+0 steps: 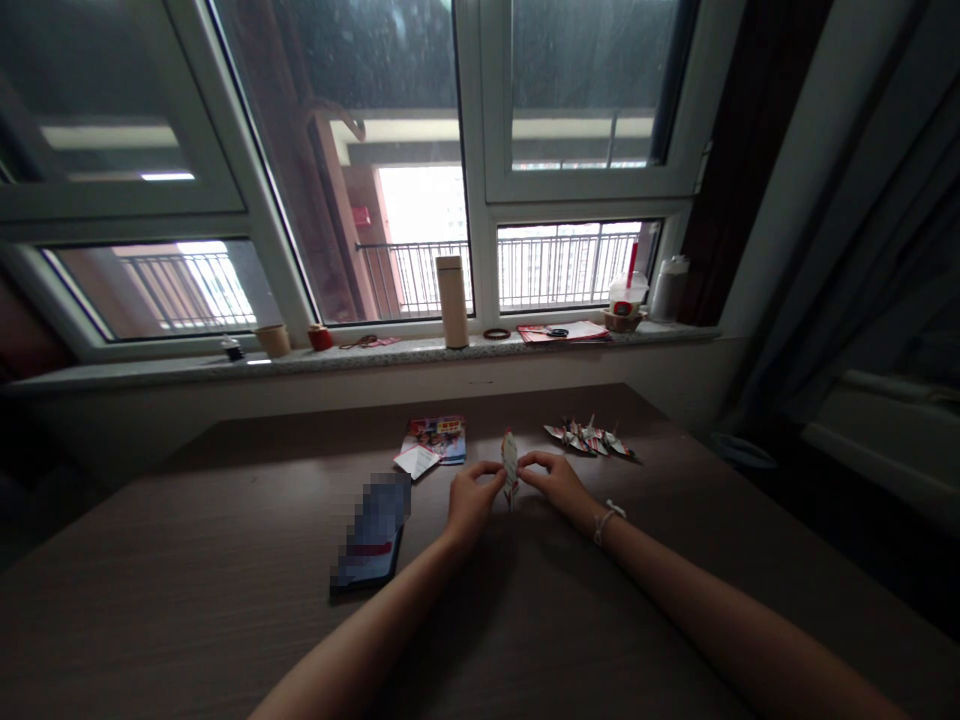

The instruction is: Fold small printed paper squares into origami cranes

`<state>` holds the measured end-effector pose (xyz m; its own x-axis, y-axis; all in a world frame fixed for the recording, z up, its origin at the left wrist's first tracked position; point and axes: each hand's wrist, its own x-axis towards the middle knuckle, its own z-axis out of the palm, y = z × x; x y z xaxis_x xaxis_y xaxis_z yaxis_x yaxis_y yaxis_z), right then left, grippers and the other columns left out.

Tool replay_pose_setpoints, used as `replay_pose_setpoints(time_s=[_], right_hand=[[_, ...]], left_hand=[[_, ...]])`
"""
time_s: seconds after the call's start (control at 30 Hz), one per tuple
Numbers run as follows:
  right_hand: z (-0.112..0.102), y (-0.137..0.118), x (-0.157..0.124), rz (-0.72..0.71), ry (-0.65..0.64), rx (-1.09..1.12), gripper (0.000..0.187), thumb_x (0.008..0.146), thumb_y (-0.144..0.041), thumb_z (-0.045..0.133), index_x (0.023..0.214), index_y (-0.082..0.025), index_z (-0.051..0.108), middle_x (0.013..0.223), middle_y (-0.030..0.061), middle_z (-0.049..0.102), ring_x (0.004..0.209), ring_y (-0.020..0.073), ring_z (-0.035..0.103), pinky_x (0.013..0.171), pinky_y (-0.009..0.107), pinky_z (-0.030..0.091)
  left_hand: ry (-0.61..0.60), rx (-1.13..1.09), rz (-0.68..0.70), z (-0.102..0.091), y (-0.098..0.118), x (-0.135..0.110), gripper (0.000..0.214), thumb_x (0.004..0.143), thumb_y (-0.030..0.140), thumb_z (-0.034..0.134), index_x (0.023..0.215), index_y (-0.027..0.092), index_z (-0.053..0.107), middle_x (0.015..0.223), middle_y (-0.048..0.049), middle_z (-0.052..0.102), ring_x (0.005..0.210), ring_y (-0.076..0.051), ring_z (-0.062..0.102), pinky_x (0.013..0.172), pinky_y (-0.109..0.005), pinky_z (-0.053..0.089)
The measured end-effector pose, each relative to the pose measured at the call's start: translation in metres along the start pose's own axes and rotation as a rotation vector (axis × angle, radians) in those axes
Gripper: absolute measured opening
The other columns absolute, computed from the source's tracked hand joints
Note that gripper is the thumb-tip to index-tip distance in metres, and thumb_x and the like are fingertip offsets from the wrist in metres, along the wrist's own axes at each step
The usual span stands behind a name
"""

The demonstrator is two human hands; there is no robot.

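Over the table (202, 580), left hand (474, 497) and right hand (559, 486) pinch folded paper (510, 454), probably mid-shaping, so kinda needs a light touch next.

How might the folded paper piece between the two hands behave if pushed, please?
The folded paper piece is probably light, as it looks thin and small beside the left hand and right hand. It may be fairly stiff along its folds, since it stays upright in their grip. Being so narrow, it would likely tip if nudged unsupported.
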<state>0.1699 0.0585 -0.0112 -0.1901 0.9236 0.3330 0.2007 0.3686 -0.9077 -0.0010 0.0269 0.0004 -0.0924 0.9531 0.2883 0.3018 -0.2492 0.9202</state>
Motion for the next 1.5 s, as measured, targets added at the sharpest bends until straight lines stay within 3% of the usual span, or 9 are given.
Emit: replay_pose_setpoints(time_s=[0.4,0.63,0.9,1.5], right_hand=[[-0.0023,-0.0034,-0.0018,-0.003,0.013,0.011,0.024,0.071,-0.042,0.068,0.073,-0.018,0.070,0.080,0.0046,0.073,0.083,0.0212,0.065,0.085,0.035,0.048],[0.0013,-0.0002,0.0001,0.038,0.070,0.067,0.028,0.063,-0.044,0.074,0.069,-0.019,0.063,0.076,0.0034,0.070,0.083,0.0217,0.066,0.085,0.036,0.049],[0.0048,0.0006,-0.0009,0.021,0.088,0.083,0.034,0.060,-0.043,0.077,0.074,-0.019,0.057,0.074,0.0012,0.066,0.077,0.0204,0.066,0.078,0.035,0.052],[0.0025,-0.0015,-0.0018,0.051,0.059,0.121,0.033,0.061,-0.037,0.076,0.080,-0.020,0.055,0.072,0.0000,0.065,0.078,0.0214,0.067,0.080,0.037,0.051]], left_hand=[[0.038,-0.122,0.017,0.0014,-0.0073,0.0022,0.018,0.068,0.032,0.071,0.078,0.017,0.068,0.081,-0.0052,0.074,0.082,-0.020,0.069,0.079,-0.031,0.052],[0.019,-0.114,-0.052,0.0016,-0.0079,0.0014,0.035,0.070,0.030,0.072,0.102,0.015,0.070,0.085,-0.0069,0.076,0.084,-0.021,0.071,0.080,-0.031,0.051],[-0.006,-0.022,-0.035,0.0002,-0.0030,0.0032,0.030,0.072,0.040,0.069,0.087,0.014,0.076,0.091,-0.0104,0.077,0.090,-0.024,0.070,0.084,-0.033,0.050],[0.019,-0.030,-0.020,0.0005,-0.0042,0.0046,0.019,0.070,0.031,0.068,0.081,0.015,0.072,0.084,-0.0079,0.075,0.083,-0.021,0.069,0.080,-0.032,0.051]])
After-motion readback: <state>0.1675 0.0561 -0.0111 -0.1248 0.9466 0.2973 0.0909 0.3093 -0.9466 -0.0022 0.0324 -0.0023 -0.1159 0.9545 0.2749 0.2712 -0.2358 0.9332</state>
